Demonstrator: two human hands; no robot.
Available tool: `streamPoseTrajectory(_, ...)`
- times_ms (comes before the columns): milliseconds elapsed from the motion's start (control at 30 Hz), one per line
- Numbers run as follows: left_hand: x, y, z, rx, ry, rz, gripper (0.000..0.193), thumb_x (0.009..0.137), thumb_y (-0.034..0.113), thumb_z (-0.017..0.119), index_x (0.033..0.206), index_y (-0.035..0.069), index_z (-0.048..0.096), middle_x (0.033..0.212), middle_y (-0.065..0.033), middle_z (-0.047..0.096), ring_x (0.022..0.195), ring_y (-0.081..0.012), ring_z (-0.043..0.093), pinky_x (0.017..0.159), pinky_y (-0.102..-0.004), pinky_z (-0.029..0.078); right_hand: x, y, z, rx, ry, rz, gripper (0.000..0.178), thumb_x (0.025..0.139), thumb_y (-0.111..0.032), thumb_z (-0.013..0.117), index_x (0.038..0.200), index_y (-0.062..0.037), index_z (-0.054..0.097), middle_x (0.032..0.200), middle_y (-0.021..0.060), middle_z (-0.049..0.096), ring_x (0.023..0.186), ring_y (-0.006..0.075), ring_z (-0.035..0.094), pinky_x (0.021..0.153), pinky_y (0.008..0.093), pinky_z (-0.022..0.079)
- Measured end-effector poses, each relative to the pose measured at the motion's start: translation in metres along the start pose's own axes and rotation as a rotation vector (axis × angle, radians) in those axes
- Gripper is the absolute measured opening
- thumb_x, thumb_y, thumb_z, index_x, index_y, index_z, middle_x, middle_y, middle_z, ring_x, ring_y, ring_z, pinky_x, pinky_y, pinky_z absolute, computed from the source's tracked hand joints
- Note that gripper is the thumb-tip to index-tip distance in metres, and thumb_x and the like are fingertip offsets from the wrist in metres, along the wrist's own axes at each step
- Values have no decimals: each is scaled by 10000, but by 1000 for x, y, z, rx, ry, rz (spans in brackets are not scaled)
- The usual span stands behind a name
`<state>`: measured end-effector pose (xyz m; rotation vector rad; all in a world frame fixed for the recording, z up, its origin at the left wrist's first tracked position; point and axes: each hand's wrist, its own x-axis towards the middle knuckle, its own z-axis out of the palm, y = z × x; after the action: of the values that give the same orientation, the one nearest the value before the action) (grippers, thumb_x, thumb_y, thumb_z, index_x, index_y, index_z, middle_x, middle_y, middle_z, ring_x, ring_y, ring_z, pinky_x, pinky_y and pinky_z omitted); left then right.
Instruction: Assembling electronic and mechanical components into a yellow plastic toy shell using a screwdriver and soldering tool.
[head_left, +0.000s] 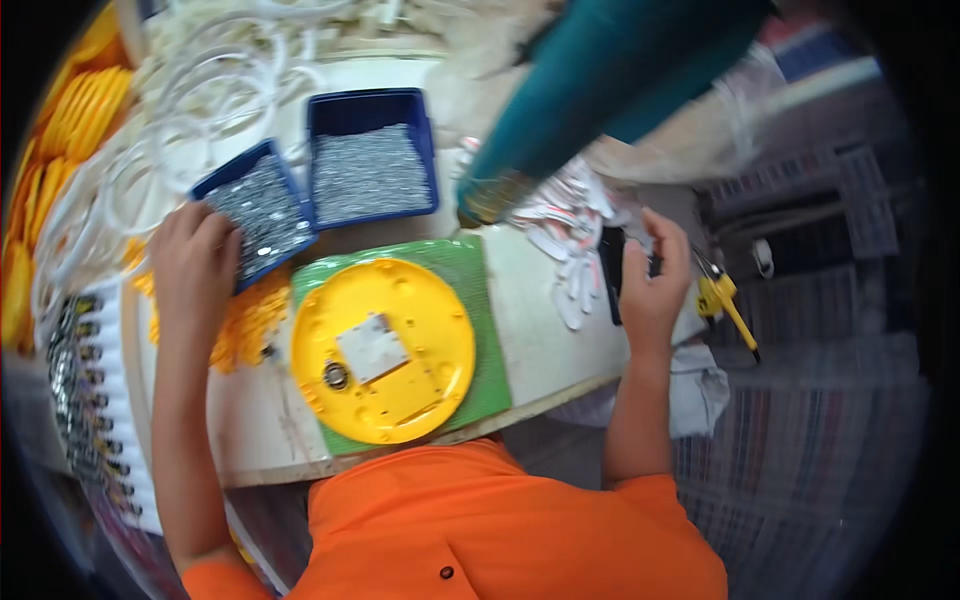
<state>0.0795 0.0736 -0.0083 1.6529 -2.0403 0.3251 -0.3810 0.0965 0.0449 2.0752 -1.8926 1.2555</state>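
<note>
My left hand reaches to the smaller blue bin of small shiny metal parts, its curled fingers at the bin's left side; the fingertips and anything in them are hidden. On the right, my right hand is raised beside a flat black object that looks like a phone. Its thumb and fingers are bent but apart, with nothing visible between them. Between my arms a round yellow plastic disc lies on a green mat. On the disc sit a pale square plate and a dark round part.
A larger blue bin holds silvery pins. Small orange-yellow pieces lie left of the mat. White rings crowd the back left. A teal tube-like shape crosses above the table. A yellow-handled tool is at the right edge.
</note>
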Motion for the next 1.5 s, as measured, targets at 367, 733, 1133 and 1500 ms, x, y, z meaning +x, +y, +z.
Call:
streamPoseTrajectory(367, 2, 14, -7, -43, -129, 37, 193, 850, 123, 712, 1026, 59, 669, 1093, -84, 636, 1093, -302, 573, 957, -439, 399, -53, 100, 13, -471, -156, 242, 465, 815, -170, 688, 1251, -25, 612, 1288, 175, 605, 1215, 375, 564, 1050, 457, 442)
streamPoseTrajectory(733, 3, 14, -9, -47, -123, 19, 159, 848, 127, 723, 985, 62, 679, 1074, -69, 643, 1091, -293, 576, 956, -440, 399, -31, 106, 17, -499, -226, 351, 541, 801, -265, 748, 1280, -45, 624, 1318, 176, 601, 1169, 363, 621, 1002, 429, 501)
streamPoseTrajectory(1133, 4, 10, -7, -65, -92, 19, 164, 841, 139, 739, 981, 69, 690, 1071, -67, 650, 1078, -295, 585, 958, -431, 410, -28, 113, 15, -468, -239, 325, 568, 779, -263, 772, 1293, -72, 622, 1268, 162, 613, 1144, 350, 631, 982, 420, 509)
streamPoseTrajectory(1500, 6, 7, -6, -115, -85, 46, 94, 805, 118, 747, 866, 85, 683, 994, -49, 637, 1027, -281, 587, 942, -432, 430, -31, 115, 15, -447, -246, 312, 563, 784, -256, 751, 1290, -46, 620, 1244, 190, 615, 1164, 378, 610, 1006, 438, 486)
